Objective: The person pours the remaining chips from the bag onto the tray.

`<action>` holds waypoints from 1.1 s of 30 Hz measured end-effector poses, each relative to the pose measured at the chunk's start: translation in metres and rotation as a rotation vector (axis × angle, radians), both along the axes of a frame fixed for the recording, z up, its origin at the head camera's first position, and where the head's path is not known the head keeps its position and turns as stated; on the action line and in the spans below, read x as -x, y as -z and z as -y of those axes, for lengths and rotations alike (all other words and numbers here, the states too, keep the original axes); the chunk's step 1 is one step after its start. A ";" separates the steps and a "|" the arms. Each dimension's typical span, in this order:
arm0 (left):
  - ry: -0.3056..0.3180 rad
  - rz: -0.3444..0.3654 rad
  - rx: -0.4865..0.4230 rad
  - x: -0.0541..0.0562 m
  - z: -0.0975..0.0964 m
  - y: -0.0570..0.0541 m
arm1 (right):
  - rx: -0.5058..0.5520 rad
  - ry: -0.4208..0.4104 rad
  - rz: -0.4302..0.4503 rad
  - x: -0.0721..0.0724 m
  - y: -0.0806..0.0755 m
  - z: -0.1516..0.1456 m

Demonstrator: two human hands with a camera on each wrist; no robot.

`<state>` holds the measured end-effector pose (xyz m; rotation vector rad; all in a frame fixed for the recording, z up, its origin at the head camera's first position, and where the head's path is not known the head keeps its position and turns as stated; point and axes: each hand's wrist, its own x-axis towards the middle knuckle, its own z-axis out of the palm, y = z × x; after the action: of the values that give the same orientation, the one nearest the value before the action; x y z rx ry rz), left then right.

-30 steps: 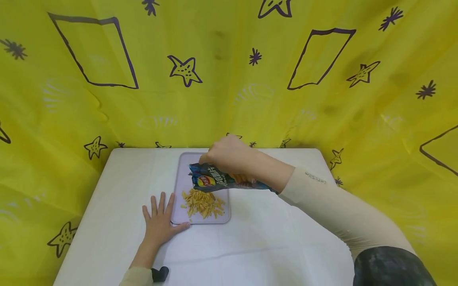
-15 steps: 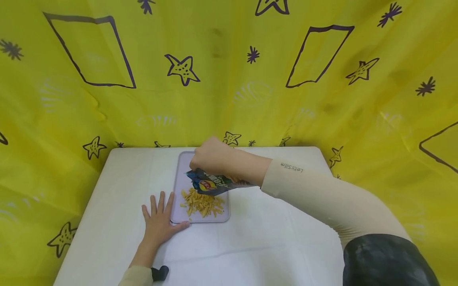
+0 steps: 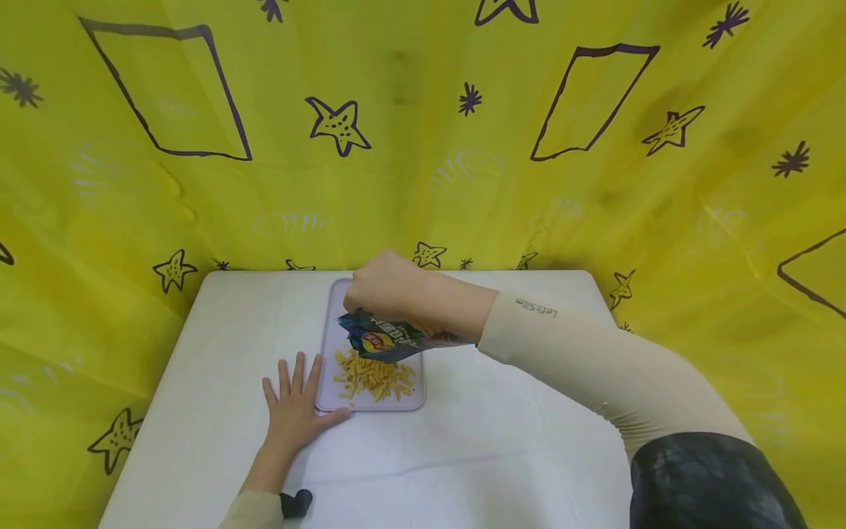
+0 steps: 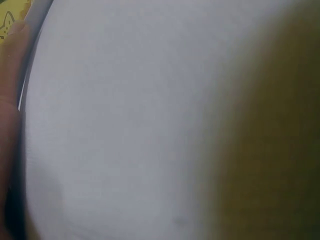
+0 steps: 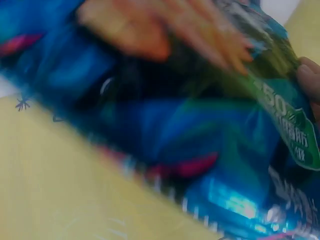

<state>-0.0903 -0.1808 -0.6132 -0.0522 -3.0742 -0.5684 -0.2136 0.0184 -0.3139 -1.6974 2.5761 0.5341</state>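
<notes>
My right hand (image 3: 385, 285) grips a dark blue chip bag (image 3: 378, 342) with a red and yellow logo, holding it tilted over a lilac tray (image 3: 335, 316). Below the bag's left end, a heap of yellow stick-shaped chips (image 3: 375, 378) lies on the tray. The bag fills most of the right wrist view, blurred, with a fingertip (image 5: 310, 80) at its right edge. My left hand (image 3: 294, 417) rests with fingers spread at the tray's near left corner, forefinger and thumb along its edges. In the left wrist view a finger (image 4: 11, 70) shows at the left margin.
A white table (image 3: 502, 455) carries the tray, which sits left of its middle toward the back. Behind the table hangs a yellow curtain (image 3: 396, 184) with dark starfish drawings. My right sleeve (image 3: 595, 367) reaches across the table's right side.
My right hand has moved left and turned over the bag, whose open end has dipped slightly lower over the tray. The left hand and the chip heap look much the same.
</notes>
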 end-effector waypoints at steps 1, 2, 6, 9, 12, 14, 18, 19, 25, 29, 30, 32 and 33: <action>0.000 -0.006 0.001 0.000 0.000 0.000 | -0.003 -0.003 -0.002 0.000 -0.001 0.000; -0.001 -0.012 0.000 0.000 0.000 -0.001 | -0.007 -0.004 -0.002 0.000 -0.001 0.000; 0.001 -0.026 0.009 0.001 0.000 -0.002 | 0.005 0.011 0.010 0.000 -0.006 -0.002; 0.001 -0.037 0.017 0.001 0.001 -0.003 | 0.013 0.019 0.018 0.001 -0.010 -0.004; -0.001 -0.037 0.021 0.002 0.002 -0.003 | 0.020 0.027 0.018 0.002 -0.015 -0.007; 0.000 -0.035 0.022 0.002 0.002 -0.003 | 0.027 0.038 0.014 0.003 -0.017 -0.008; -0.001 -0.023 0.019 0.003 0.002 -0.004 | 0.045 0.046 0.001 0.003 -0.022 -0.014; -0.001 -0.021 0.017 0.003 0.002 -0.004 | 0.054 0.050 0.006 0.003 -0.022 -0.016; 0.001 -0.012 0.009 0.003 0.000 0.000 | 0.206 0.150 0.096 0.010 -0.017 -0.050; 0.000 -0.013 0.009 0.002 0.000 -0.002 | 0.377 0.237 0.166 0.015 -0.006 -0.088; 0.000 -0.014 0.006 0.001 0.000 -0.003 | 0.417 0.264 0.176 0.015 -0.002 -0.098; 0.002 -0.030 -0.001 0.000 0.000 -0.003 | 0.501 0.318 0.188 0.013 0.008 -0.120; 0.003 -0.037 -0.005 0.000 0.001 -0.003 | 0.536 0.350 0.194 0.012 0.014 -0.130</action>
<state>-0.0903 -0.1814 -0.6100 -0.0663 -3.0373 -0.5681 -0.2254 0.1488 -0.3277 -1.2443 2.9293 -0.3447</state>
